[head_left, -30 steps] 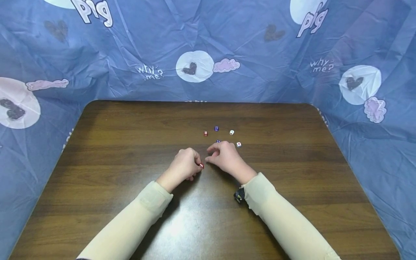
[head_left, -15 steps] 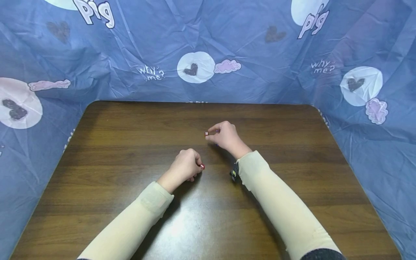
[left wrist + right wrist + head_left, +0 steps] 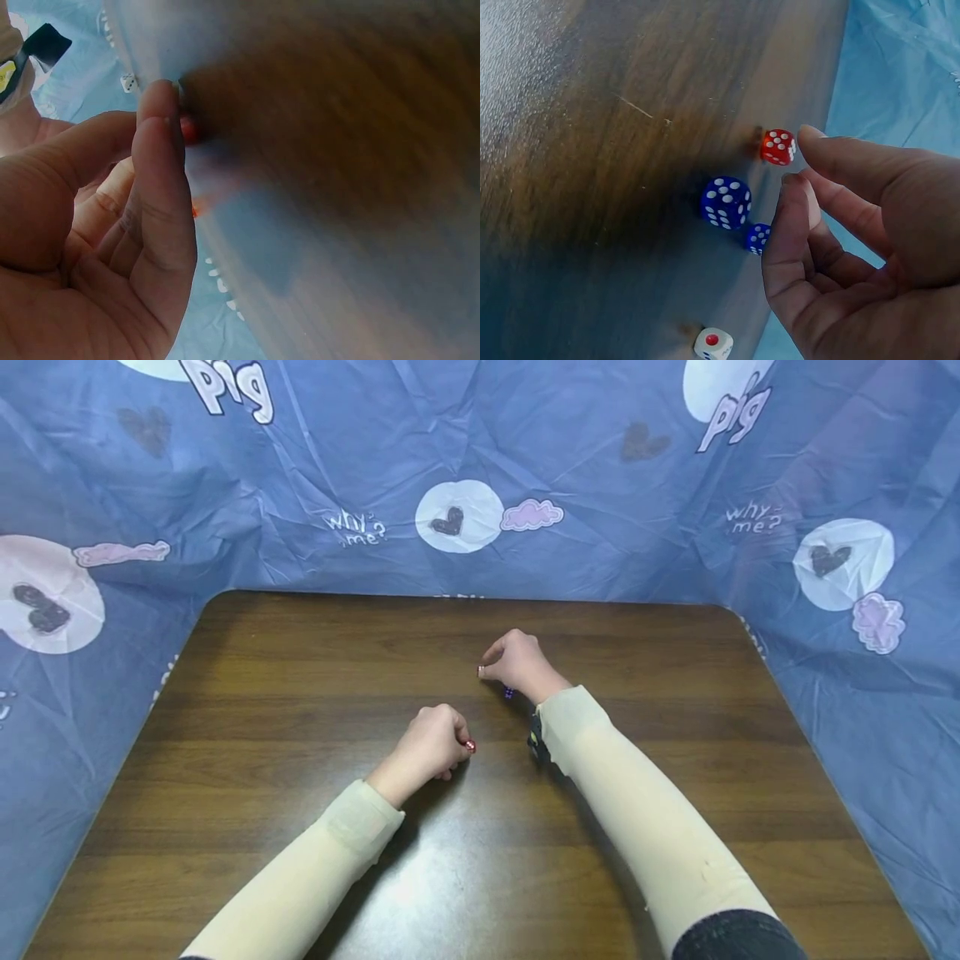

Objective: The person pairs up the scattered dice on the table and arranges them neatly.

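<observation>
In the head view, my left hand (image 3: 431, 739) pinches a small red die (image 3: 470, 747) between thumb and forefinger, low over the table. The left wrist view shows this red die (image 3: 189, 130) as a blur beside the fingertips. My right hand (image 3: 519, 662) is farther back, at a second red die (image 3: 481, 671). In the right wrist view, its thumb and forefinger are parted, with their tips right at that red die (image 3: 778, 147). Two blue dice (image 3: 726, 202) (image 3: 757, 238) lie beside the right fingers. A white die (image 3: 714, 343) with a red dot sits nearer the bottom.
The brown wooden table (image 3: 300, 677) fills the lower scene, with a blue printed cloth (image 3: 585, 460) behind its far edge. In the head view, one blue die (image 3: 509, 692) shows under the right wrist; the hand hides other dice. A dark band (image 3: 535, 737) is around the right wrist.
My right hand has moved away from the left hand, farther back to the second red die, and its fingertips have drawn in around it. The left hand keeps its pinch on its red die.
</observation>
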`<state>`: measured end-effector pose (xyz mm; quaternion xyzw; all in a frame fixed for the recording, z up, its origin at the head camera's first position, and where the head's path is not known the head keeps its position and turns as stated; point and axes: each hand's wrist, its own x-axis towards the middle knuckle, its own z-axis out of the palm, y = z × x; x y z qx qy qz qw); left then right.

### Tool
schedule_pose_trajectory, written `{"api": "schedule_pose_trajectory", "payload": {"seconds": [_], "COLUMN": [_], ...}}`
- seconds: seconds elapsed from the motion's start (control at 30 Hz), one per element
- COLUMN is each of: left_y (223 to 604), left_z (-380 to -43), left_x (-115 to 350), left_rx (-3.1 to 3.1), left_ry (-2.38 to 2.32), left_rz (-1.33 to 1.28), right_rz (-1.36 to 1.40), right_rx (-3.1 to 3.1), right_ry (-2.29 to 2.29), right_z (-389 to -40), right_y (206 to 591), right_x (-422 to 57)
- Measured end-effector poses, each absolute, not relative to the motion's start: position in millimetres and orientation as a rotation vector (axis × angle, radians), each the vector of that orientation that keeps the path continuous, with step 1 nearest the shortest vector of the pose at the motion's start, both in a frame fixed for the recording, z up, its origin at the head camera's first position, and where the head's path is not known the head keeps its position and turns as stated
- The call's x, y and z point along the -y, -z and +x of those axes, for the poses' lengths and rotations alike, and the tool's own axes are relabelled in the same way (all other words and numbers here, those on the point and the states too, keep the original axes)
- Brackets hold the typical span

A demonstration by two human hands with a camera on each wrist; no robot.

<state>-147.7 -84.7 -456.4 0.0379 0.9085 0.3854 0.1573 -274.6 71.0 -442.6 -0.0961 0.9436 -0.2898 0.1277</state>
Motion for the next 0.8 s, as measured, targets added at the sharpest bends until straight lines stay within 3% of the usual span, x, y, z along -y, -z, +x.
{"api": "schedule_pose_trajectory", "payload": {"seconds": [0.8], "left_y": [454.8], "left_z": [-148.3], "left_x": [84.5], "left_rx": [-2.599], "left_ry": [-1.078], "left_rz": [0.1], "right_rz": [-0.268], "right_rx": [-2.808], "right_ry": [0.743], "right_z": [-279.0], "right_y": [456.9], "right_x": [-66.2]}}
